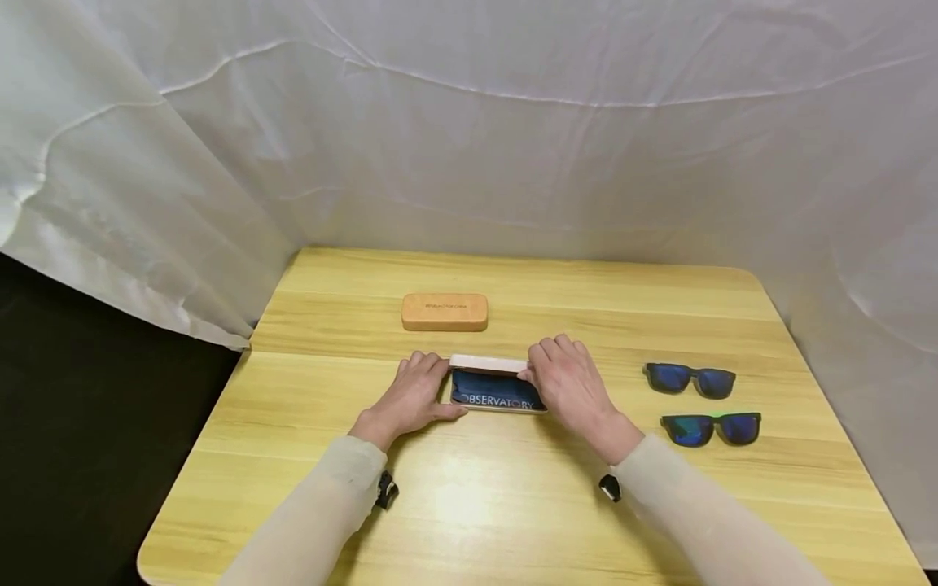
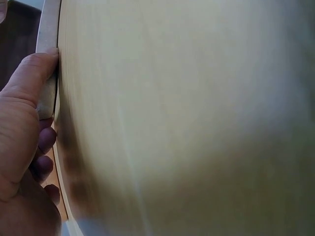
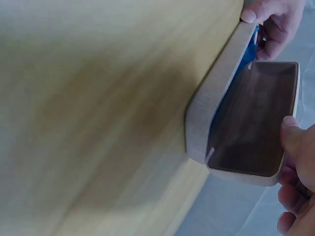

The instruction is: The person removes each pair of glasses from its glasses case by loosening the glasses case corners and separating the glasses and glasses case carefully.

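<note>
In the head view, a glasses case (image 1: pixel 489 361) stands on the table with its lid partly raised. A dark blue cloth or pouch (image 1: pixel 487 384) lettered OBSERVATORY lies inside. My left hand (image 1: pixel 412 396) grips the case's left end, the thumb along its front wall; the left wrist view shows the thumb pressed on the pale side (image 2: pixel 47 96). The right hand (image 1: pixel 575 392) pinches the lid's right end. Seen from the right wrist, the lid's brown lining (image 3: pixel 251 123) faces the camera, with the thumb on its rim and fingers behind.
Behind the open case lies a closed orange-brown case (image 1: pixel 444 312). Two pairs of dark sunglasses with blue lenses, the farther pair (image 1: pixel 670 378) and the nearer pair (image 1: pixel 690 430), lie to the right. Pale curtains (image 1: pixel 513 171) hang behind the wooden table (image 1: pixel 308 456).
</note>
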A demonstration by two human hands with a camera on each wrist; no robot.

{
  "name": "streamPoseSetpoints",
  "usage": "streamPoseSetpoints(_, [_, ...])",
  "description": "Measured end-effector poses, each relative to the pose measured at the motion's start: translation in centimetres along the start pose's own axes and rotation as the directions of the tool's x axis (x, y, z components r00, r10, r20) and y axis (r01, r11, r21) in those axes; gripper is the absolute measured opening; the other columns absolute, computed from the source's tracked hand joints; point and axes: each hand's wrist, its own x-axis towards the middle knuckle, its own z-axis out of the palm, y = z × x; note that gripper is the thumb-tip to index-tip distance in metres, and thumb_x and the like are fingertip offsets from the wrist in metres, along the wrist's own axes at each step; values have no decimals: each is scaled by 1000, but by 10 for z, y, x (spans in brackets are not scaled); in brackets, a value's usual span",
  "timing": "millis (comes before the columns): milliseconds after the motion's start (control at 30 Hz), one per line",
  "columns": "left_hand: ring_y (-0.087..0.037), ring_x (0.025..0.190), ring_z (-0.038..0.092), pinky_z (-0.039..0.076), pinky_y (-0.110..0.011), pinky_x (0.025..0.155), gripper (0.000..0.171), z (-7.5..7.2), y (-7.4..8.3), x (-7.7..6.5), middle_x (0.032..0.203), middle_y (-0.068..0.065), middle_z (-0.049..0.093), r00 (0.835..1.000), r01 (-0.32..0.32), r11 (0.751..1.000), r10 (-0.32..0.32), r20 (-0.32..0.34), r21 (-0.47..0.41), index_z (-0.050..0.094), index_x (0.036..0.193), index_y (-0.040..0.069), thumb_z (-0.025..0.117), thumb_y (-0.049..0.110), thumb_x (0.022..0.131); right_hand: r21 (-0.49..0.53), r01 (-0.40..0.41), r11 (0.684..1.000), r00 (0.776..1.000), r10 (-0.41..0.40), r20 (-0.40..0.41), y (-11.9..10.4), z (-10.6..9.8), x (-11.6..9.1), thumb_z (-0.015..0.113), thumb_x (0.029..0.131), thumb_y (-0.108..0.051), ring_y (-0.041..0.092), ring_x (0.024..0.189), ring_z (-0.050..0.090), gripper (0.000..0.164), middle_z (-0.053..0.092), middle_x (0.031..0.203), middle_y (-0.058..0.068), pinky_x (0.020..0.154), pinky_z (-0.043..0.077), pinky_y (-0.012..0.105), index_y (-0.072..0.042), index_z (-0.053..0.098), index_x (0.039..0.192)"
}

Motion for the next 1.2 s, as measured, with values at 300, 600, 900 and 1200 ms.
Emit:
streamPoseSetpoints(300, [-28, 122, 46, 36, -41, 99, 85, -1, 0, 1, 137, -9, 61, 1000, 1, 1000, 0, 15, -10, 57, 146, 4, 79, 62, 88, 67, -28, 997, 999, 30, -36, -5, 5, -10, 71, 100, -30, 25, 72, 45, 29, 53, 79, 4, 66, 34, 32, -8, 57, 88])
streamPoseSetpoints(600, [-27, 122, 47, 37, -41, 99, 86, -2, 0, 1, 137, -8, 61, 1000, -6, 1000, 6, 11, -5, 56, 147, 5, 78, 63, 88, 97, -11, 995, 999, 16, -49, -8, 8, -18, 70, 99, -29, 23, 75, 45, 27, 53, 81, 3, 67, 37, 32, -9, 56, 89])
streamPoseSetpoints(900, [-27, 122, 47, 37, -42, 100, 86, -3, 0, 0, 138, -8, 61, 1000, -6, 1000, 6, 15, -16, 55, 149, 5, 79, 61, 88, 75, 38, 996, 996, -32, -82, -9, 12, -23, 71, 98, -28, 24, 74, 47, 28, 53, 81, 3, 66, 39, 33, -9, 54, 87])
streamPoseSetpoints(1200, [-26, 123, 47, 37, -41, 101, 86, -3, -1, 0, 138, -7, 62, 1000, -6, 999, 6, 16, -38, 56, 149, 6, 80, 61, 87, 91, 48, 995, 996, -42, -75, -10, 14, -28, 72, 97, -28, 22, 74, 44, 28, 52, 82, 2, 67, 38, 33, -9, 53, 88])
